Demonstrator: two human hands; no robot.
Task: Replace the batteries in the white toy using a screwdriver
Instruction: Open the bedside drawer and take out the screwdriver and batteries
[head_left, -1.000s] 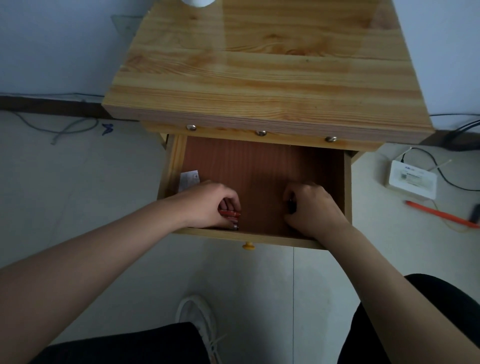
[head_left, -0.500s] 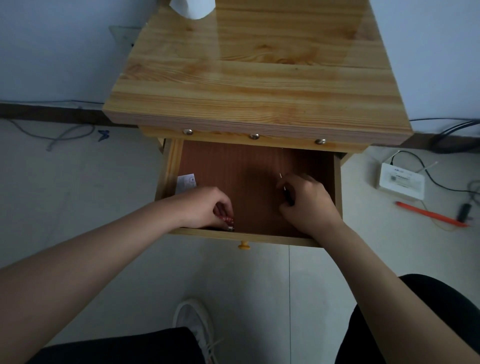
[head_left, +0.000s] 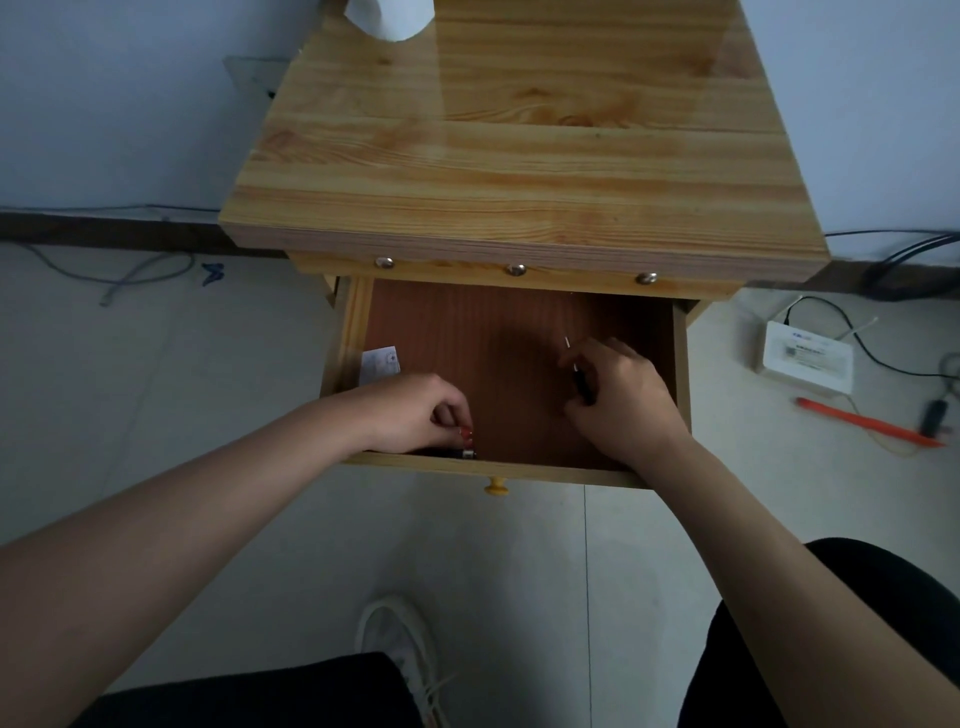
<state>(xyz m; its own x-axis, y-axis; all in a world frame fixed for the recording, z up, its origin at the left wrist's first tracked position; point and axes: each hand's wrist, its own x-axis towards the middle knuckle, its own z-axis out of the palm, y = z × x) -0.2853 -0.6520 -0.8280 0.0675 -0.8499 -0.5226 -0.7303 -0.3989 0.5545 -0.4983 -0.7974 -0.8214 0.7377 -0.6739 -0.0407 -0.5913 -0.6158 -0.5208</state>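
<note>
The drawer of a small wooden table is pulled out, and both my hands are inside it. My right hand is closed around a small screwdriver with a dark handle; its thin metal shaft points up and left from my fingers. My left hand is at the drawer's front left, fingers curled over batteries, one red and one dark with a metal end, lying against the front wall. The white toy stands at the table's far left edge, cut off by the frame.
A white paper slip lies in the drawer's left corner. The drawer's yellow knob points toward me. On the floor at right lie a white router with cables and an orange pen. My shoe is below the drawer.
My right hand has lifted the screwdriver off the drawer bottom, and its shaft now shows. My left hand has slid toward the drawer's front wall with the batteries. The view has tilted down.
</note>
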